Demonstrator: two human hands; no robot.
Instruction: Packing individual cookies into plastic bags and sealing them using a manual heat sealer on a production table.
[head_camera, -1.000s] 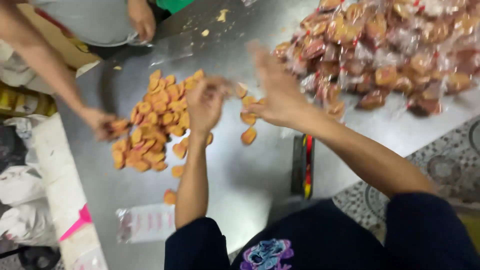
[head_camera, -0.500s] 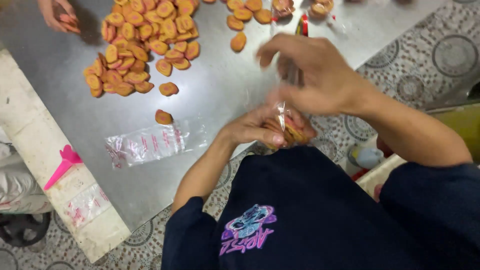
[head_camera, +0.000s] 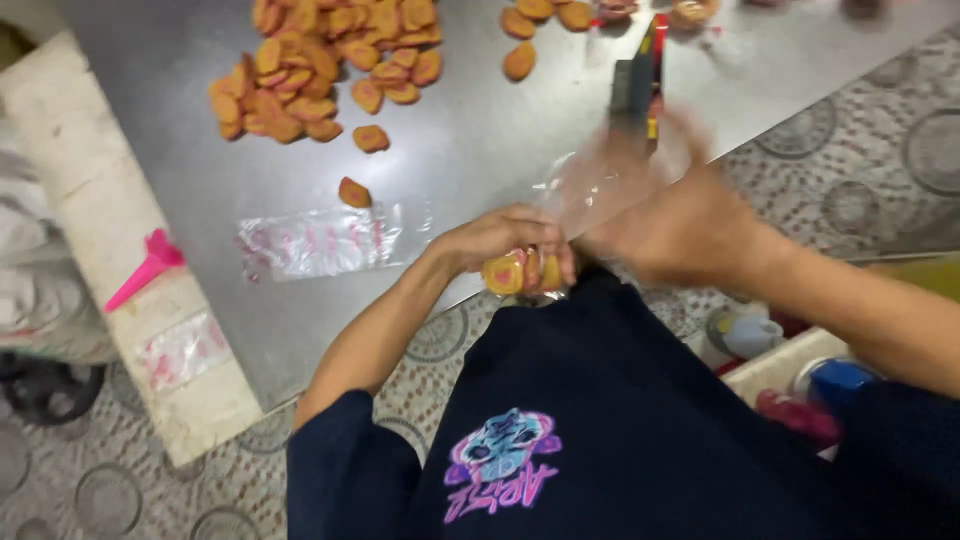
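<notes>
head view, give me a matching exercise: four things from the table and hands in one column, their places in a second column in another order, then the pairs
Things:
1. pink funnel
2. pile of orange biscuits
3. flat clear bags
4. clear bag with biscuits

Places:
a. in the left hand
b. on the pale ledge left of the table
c. far end of the metal table
d. lying on the table near its front edge

Pairs: 1-b, 2-c, 3-d, 4-a
</notes>
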